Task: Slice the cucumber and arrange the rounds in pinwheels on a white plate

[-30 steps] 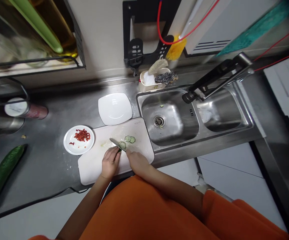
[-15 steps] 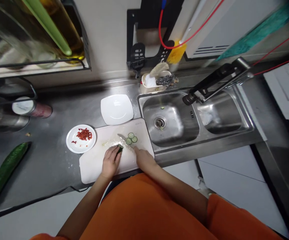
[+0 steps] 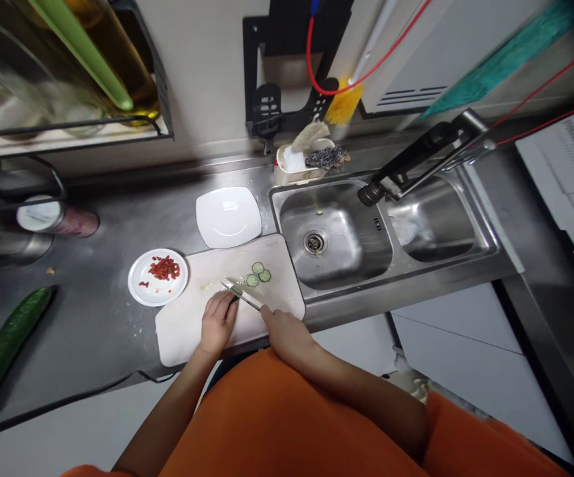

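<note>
While the left hand (image 3: 218, 322) pins a short cucumber stub (image 3: 236, 299) near the middle of the white cutting board (image 3: 182, 331), the right hand (image 3: 287, 331) is closed on a knife (image 3: 241, 295) whose blade lies angled at the stub's cut end. Three cucumber slices (image 3: 257, 273) lie just beyond, toward the board's far edge. Slicing looks nearly finished; the next cut calls for fingertips tucked well back from the blade.

A home kitchen: a steel double sink (image 3: 334, 199) sits in the tabletop, cutting board (image 3: 192, 321) just left of it.
</note>
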The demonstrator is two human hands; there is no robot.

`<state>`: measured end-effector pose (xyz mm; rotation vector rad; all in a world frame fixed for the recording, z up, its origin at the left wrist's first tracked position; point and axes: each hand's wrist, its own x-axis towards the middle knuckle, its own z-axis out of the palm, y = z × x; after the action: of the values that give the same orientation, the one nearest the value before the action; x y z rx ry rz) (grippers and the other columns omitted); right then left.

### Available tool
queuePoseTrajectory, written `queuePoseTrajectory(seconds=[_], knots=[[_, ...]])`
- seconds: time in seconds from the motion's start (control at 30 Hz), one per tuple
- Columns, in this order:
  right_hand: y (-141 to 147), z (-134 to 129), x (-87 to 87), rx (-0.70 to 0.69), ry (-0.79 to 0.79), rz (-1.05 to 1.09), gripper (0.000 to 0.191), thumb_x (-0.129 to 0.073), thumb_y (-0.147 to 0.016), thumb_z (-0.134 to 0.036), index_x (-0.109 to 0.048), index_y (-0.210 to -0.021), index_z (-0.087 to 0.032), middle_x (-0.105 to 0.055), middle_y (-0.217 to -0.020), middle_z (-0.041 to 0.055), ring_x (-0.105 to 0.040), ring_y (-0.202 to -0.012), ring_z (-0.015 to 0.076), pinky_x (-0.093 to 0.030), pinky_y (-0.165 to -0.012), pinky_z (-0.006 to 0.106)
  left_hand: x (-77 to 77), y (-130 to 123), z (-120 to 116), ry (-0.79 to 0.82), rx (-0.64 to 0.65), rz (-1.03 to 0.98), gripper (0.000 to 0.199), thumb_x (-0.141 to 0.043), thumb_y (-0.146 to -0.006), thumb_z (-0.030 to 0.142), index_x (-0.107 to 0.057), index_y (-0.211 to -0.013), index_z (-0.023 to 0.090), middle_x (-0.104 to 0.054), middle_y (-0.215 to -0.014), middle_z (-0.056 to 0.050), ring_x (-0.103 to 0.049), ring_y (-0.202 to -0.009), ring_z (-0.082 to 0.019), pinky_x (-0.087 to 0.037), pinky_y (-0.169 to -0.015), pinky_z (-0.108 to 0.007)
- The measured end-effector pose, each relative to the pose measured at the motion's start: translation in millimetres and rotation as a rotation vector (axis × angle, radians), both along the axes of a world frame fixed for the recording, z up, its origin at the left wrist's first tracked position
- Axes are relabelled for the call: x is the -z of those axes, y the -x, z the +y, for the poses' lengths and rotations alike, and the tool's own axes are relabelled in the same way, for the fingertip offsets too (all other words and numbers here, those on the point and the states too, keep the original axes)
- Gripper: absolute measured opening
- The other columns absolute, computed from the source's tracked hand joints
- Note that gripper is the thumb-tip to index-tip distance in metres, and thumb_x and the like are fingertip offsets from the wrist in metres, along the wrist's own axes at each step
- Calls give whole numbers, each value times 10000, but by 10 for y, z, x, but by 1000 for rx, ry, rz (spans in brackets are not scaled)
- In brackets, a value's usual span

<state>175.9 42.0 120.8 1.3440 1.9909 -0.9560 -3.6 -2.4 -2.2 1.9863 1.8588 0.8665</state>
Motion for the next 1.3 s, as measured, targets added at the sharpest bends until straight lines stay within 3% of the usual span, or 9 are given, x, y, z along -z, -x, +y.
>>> queuePoseTrajectory(seconds=[0.9,1.3], knots=[[37,48,8,-3,-19,19,350,-277,-906,-77,-460,-1197,-143,-644,-956,127,-623,-946,221,-485,-739,282,-21,-4,11,16,-12,-14,212,-501,-874,263,-625,-1024,178,-658,-988,-82,-588,-967,-200,-463,-909,-376],[101,78,131,4,-52,89,341,-279,-886,-55,-488,-1141,-141,-652,-922,117,-636,-897,224,-480,-707,277,-34,0,22,10,-14,-8,208,-512,-871,257,-633,-1020,178,-665,-980,-78,-593,-967,-197,-467,-910,-374]])
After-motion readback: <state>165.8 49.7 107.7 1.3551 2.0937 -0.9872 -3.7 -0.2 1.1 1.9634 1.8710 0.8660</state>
